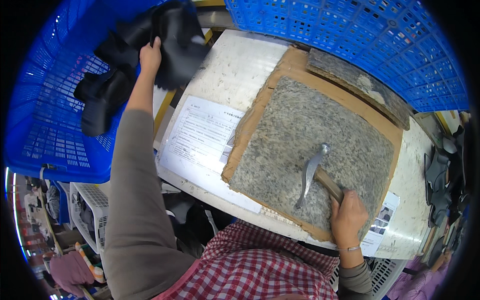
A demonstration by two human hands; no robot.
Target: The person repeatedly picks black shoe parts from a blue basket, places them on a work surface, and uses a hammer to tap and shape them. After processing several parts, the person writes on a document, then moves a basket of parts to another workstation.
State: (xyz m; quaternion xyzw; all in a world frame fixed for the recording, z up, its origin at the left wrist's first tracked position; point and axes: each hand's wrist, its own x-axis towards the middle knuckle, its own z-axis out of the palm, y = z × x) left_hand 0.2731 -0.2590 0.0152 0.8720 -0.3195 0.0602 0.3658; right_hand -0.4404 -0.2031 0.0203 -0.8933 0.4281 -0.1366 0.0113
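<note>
My left hand (150,56) reaches out at the upper left, its fingers closed on the edge of a black leather piece (181,47). That piece hangs beside the rim of a blue plastic basket (65,172), where more black leather pieces (102,97) lie. Over at the lower right, my right hand (349,216) is wrapped round the wooden handle of a hammer (327,184). The hammer's curved metal head rests on or just above a speckled grey stone slab (285,135); I cannot tell which.
The slab lies on brown cardboard (250,131) atop a white table (240,55). Printed sheets (200,131) lie on the table left of it. Behind stand a narrow stone strip (357,82) and another blue basket (350,30). Dark pieces (440,175) hang at the right.
</note>
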